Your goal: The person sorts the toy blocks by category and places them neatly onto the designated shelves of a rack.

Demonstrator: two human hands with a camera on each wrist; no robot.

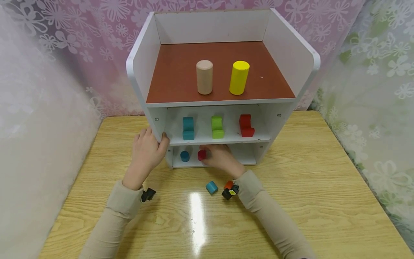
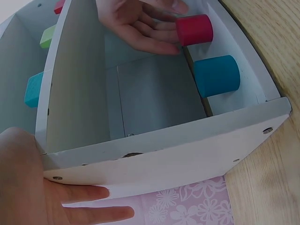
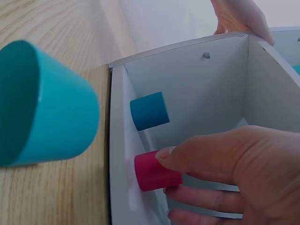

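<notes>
My right hand (image 1: pixel 222 158) reaches into the bottom compartment of a white shelf unit (image 1: pixel 220 101) and pinches a red cylinder (image 3: pixel 152 174). In the right wrist view the thumb lies on the cylinder's upper side and a fingertip meets its lower edge. The cylinder stands upright on the bottom board, beside a blue cylinder (image 2: pixel 217 76) near the left wall. With my left hand (image 1: pixel 146 153) I grip the unit's left side panel, at the height of the middle board. Its thumb is at the front edge; the fingers stretch along the outside in the left wrist view.
A teal cylinder (image 1: pixel 211 187) lies on the wooden table (image 1: pixel 323 187), with an orange piece (image 1: pixel 228 185) partly hidden by my right wrist camera. Teal (image 1: pixel 188 128), green (image 1: pixel 217 127) and red (image 1: pixel 246 126) notched blocks stand on the middle shelf. Plain wood (image 1: pixel 205 77) and yellow (image 1: pixel 239 78) cylinders stand on top.
</notes>
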